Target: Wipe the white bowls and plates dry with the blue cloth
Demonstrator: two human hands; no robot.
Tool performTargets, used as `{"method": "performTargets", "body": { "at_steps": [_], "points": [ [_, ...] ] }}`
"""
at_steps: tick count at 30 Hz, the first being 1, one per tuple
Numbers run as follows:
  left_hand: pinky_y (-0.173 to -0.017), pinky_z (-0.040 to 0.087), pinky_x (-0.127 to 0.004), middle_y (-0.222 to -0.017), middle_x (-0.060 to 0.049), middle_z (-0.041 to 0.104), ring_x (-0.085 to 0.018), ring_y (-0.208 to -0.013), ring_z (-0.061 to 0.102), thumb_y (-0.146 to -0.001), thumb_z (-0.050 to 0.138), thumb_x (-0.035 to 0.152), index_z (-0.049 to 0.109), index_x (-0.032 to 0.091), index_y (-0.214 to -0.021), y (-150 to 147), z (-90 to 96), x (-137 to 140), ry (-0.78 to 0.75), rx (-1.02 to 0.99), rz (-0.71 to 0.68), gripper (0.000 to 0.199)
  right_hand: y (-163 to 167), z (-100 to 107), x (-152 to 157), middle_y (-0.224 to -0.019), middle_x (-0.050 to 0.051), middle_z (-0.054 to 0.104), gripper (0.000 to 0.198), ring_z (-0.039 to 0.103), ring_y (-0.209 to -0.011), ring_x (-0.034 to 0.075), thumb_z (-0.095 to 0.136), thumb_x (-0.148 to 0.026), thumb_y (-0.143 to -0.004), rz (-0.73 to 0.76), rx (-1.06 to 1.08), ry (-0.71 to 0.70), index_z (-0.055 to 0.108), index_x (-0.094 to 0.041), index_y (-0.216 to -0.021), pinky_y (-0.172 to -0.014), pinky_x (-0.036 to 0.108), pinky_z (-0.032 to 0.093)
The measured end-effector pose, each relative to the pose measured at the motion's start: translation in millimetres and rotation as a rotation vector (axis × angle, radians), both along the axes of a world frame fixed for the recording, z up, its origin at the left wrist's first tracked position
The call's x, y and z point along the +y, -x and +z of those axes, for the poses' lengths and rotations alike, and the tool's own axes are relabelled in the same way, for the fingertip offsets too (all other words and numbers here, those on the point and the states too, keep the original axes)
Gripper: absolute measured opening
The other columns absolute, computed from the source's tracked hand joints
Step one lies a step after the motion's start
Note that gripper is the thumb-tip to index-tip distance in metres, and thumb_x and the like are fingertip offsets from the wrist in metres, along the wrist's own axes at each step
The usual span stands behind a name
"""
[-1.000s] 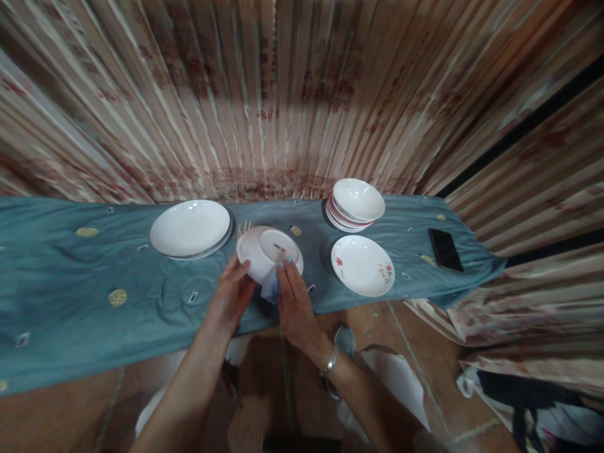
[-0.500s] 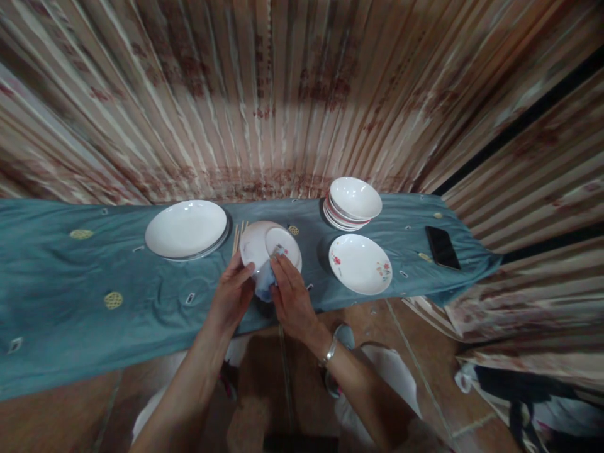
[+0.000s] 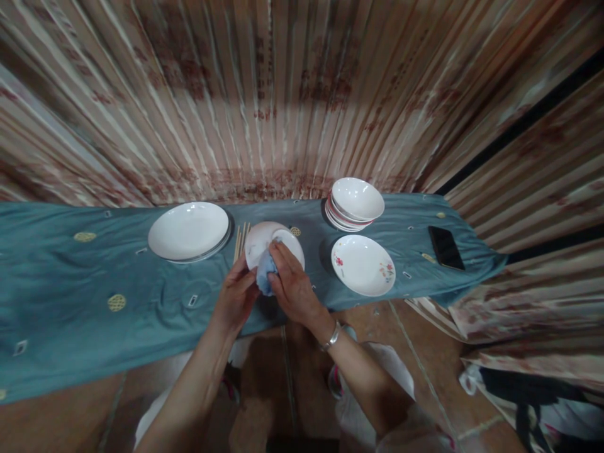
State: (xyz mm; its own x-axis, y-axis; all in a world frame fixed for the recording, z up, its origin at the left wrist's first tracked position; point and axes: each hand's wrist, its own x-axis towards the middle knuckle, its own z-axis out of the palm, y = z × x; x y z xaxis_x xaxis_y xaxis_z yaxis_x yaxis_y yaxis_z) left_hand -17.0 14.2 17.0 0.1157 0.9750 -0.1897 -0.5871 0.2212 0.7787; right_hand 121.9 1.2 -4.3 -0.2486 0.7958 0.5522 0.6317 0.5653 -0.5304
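Observation:
A white bowl (image 3: pixel 258 238) is held tilted above the front half of the table, its underside with the foot ring facing me. My left hand (image 3: pixel 238 292) is closed on the bowl's lower left rim. Pressed against the base is a light blue cloth (image 3: pixel 267 272), bunched in my right hand (image 3: pixel 293 280), whose fingers lie over it. Just behind the bowl's left side, several wooden chopsticks (image 3: pixel 240 240) rest on the tablecloth, partly hidden by the bowl and my left hand.
Large white plates (image 3: pixel 189 229) are stacked on the left. To the right stand a stack of bowls (image 3: pixel 357 198) and a flower-patterned plate (image 3: pixel 362 265). A black phone (image 3: pixel 446 247) lies near the right end of the teal tablecloth (image 3: pixel 155 314). Curtains (image 3: pixel 292 113) hang close behind the table.
My right hand and the blue cloth have shifted slightly up and across the bowl's base, covering more of it. My left hand still grips the rim. The view has moved slightly.

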Motion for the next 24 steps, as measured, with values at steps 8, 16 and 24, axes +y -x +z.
{"method": "performTargets", "body": {
  "at_steps": [8,16,24],
  "points": [
    [-0.073,0.056,-0.022,-0.120,-0.002,0.072,-0.017,-0.093,0.067,-0.065,0.084,0.022,0.076,0.028,-0.108,0,2.5,-3,0.011,0.027,-0.026,0.044,-7,1,13,-0.161,0.014,0.030,0.061,0.021,-0.152,0.021,0.032,-0.033,-0.104,0.014,0.046,0.022,0.012,-0.018,-0.159,-0.125,0.047,0.026],
    [-0.078,0.058,-0.030,-0.129,-0.005,0.068,-0.024,-0.106,0.066,-0.068,0.082,0.022,0.072,0.027,-0.117,1,1.7,-5,0.011,0.067,-0.030,0.050,-11,-5,22,-0.161,0.013,0.031,0.059,0.023,-0.152,0.020,0.029,-0.039,-0.104,-0.003,0.071,0.095,0.020,-0.016,-0.158,-0.126,0.046,0.024],
    [-0.079,0.059,-0.030,-0.131,-0.005,0.067,-0.025,-0.108,0.066,-0.068,0.082,0.023,0.070,0.027,-0.121,1,6.1,-8,0.011,0.081,-0.045,0.055,-19,-7,26,-0.159,0.016,0.035,0.057,0.027,-0.150,0.021,0.027,-0.039,-0.105,-0.025,0.084,0.118,0.026,-0.013,-0.155,-0.124,0.047,0.026]
  ]
}}
